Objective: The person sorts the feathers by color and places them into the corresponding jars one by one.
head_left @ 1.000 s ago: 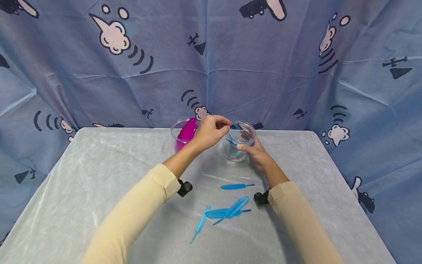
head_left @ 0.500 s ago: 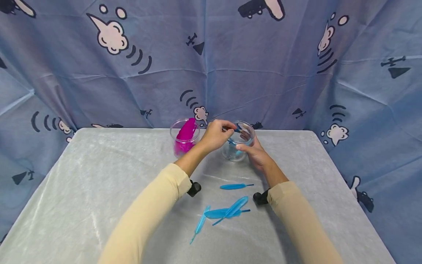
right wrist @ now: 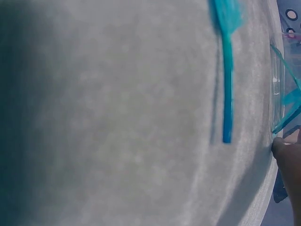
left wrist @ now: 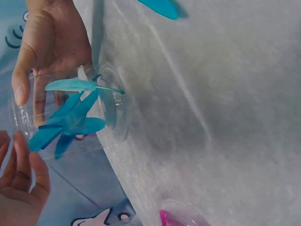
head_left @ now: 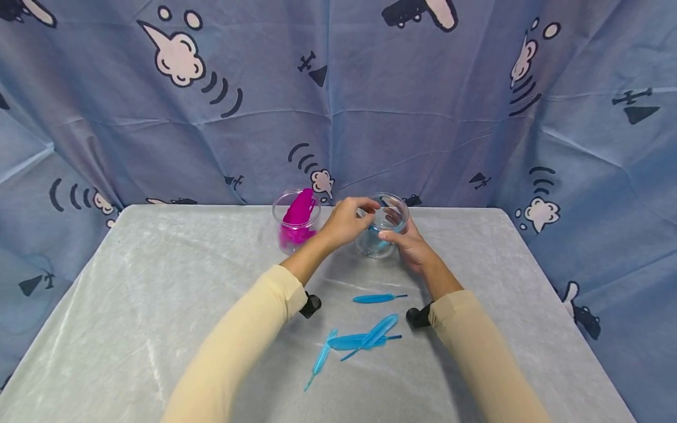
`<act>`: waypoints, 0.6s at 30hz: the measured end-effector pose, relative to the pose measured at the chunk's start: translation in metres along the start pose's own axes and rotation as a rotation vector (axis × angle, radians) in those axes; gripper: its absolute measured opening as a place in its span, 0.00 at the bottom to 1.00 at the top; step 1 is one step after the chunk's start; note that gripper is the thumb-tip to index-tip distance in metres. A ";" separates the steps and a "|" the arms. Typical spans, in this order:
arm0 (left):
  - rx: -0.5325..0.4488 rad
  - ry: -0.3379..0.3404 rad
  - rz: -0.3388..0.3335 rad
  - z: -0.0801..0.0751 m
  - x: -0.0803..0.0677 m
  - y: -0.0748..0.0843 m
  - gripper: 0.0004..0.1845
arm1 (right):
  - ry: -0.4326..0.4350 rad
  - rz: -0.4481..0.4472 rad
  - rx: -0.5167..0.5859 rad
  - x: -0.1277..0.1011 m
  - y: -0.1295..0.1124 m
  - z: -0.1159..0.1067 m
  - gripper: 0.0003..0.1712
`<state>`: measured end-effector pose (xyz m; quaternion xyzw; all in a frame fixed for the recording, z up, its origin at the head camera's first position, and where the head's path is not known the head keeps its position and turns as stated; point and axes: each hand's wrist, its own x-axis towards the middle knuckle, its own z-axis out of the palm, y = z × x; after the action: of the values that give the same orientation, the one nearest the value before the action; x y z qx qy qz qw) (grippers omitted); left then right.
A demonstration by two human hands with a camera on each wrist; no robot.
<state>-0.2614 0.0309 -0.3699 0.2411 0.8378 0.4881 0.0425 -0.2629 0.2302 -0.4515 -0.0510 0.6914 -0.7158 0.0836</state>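
Observation:
A clear plastic cup (head_left: 382, 230) stands at the far middle of the table, and my right hand (head_left: 403, 238) grips its right side. The left wrist view shows several blue feathers (left wrist: 70, 117) inside the cup (left wrist: 110, 106), with the right hand (left wrist: 47, 44) wrapped behind it. My left hand (head_left: 364, 207) hovers at the cup's rim. Its fingers (left wrist: 22, 176) are relaxed and hold nothing. Three more blue feathers lie on the table nearer me: a single one (head_left: 377, 298), a crossed pair (head_left: 367, 339) and one at the left (head_left: 320, 359).
A second clear cup (head_left: 296, 222) with magenta feathers stands just left of the first. The table (head_left: 158, 282) is covered in pale grey cloth. A blue patterned curtain (head_left: 338, 100) hangs close behind its far edge. One feather's quill (right wrist: 228, 99) lies near my right wrist.
My left hand pinched a blue feather over the cup before. It has dropped slightly to the rim and no longer holds the feather. The right hand and cup stayed put.

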 end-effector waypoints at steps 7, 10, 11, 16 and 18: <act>0.001 0.019 0.167 0.004 -0.015 0.001 0.15 | -0.011 -0.029 0.024 -0.001 0.002 -0.002 0.50; -0.032 -0.006 0.236 0.007 -0.026 -0.001 0.14 | -0.027 -0.062 0.035 -0.001 0.003 -0.003 0.48; -0.045 -0.017 0.254 0.008 -0.029 -0.003 0.13 | -0.029 -0.071 0.040 -0.001 0.004 -0.003 0.47; -0.098 -0.099 0.276 0.013 -0.047 -0.014 0.11 | -0.032 -0.100 0.057 0.000 0.005 -0.003 0.46; -0.102 -0.149 0.264 0.015 -0.053 -0.019 0.12 | -0.028 -0.094 0.048 0.000 0.005 -0.002 0.46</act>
<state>-0.2170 0.0113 -0.4020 0.3822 0.7674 0.5121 0.0521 -0.2634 0.2322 -0.4570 -0.0913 0.6697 -0.7345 0.0608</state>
